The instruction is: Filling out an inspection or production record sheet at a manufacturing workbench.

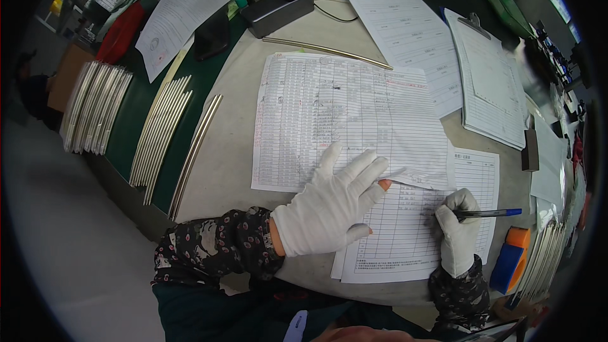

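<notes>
White gloves cover both hands, and a few fingertips show bare. My left hand (332, 199) lies flat with its fingers spread over the lower part of a large printed table sheet (294, 120). Part of that hand also rests on a form (392, 240) that sticks out from under the sheet. My right hand (459, 228) is closed around a pen (500, 213) with a blue end, which points to the right. The pen's tip is at the form's ruled rows, partly hidden by the fingers; whether it touches the paper I cannot tell.
One thin metal rod (329, 52) lies beyond the sheet. At left are loose rods (161, 133) and a wrapped bundle of rods (98, 107). A clipboard with papers (491, 76) sits at far right; an orange and blue object (510, 259) is beside my right forearm. A black box (278, 12) stands behind.
</notes>
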Tool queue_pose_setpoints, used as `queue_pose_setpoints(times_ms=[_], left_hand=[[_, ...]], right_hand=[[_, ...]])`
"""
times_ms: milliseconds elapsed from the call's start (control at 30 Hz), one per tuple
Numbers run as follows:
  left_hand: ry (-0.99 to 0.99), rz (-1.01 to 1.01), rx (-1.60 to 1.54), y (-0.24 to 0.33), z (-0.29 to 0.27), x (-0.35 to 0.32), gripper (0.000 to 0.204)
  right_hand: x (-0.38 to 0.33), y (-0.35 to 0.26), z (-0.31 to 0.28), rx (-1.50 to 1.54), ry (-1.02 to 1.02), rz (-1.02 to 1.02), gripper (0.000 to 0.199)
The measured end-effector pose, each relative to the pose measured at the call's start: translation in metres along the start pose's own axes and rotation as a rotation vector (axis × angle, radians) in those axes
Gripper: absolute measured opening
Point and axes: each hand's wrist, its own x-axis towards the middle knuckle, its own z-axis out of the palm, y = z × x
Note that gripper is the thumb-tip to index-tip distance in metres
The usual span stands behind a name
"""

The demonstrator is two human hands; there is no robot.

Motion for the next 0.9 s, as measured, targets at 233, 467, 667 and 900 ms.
queue_pose_setpoints(times_ms=[233, 467, 667, 900], left_hand=[[0.048, 0.013, 0.009, 0.0004, 0.0015, 0.0015, 0.062], [0.084, 0.023, -0.005, 0.0001, 0.0018, 0.0009, 0.057], [0.078, 0.026, -0.006, 0.0003, 0.0011, 0.0015, 0.058], [0.065, 0.019, -0.006, -0.0004, 0.0021, 0.0024, 0.061]], right_hand=[[-0.0011, -0.0014, 0.0012, 0.033, 0.009, 0.009, 0.020], [-0.0016, -0.0022, 0.0025, 0.034, 0.005, -0.020, 0.019], [-0.0014, -0.0005, -0.0002, 0.026, -0.002, -0.010, 0.019], [-0.0014, -0.0010, -0.0025, 0.025, -0.011, 0.003, 0.019]])
